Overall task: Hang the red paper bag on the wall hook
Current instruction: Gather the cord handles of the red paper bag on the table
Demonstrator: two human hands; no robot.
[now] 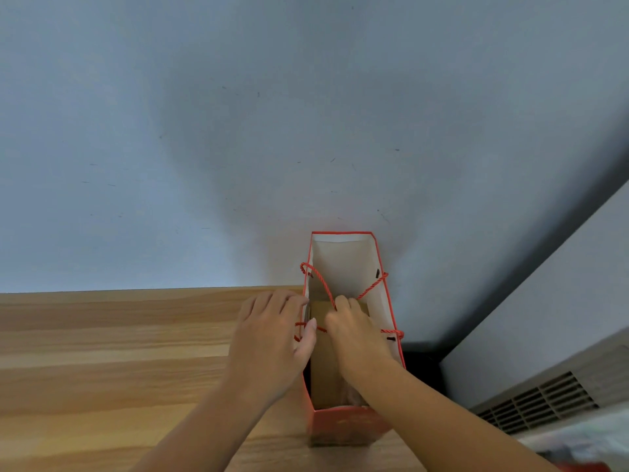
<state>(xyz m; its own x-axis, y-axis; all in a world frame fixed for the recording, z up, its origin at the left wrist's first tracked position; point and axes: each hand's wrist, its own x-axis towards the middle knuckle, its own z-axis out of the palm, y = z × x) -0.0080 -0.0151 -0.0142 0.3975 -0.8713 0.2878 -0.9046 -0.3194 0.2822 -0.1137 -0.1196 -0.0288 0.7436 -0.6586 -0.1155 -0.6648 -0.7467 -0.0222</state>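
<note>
The red paper bag (343,427) stands upright on the wooden table (102,352) against the wall, its mouth open, white inside with a brown bottom. My right hand (357,335) reaches into the mouth and is closed on the red rope handles (323,284). My left hand (272,338) rests flat against the bag's left side, thumb touching the near rope at the rim. No wall hook is in view.
A pale blue-grey wall (306,131) fills the upper view, straight behind the table. At right a second wall meets it, with a grey vent grille (544,403) low down and blurred light fabric at the bottom right corner.
</note>
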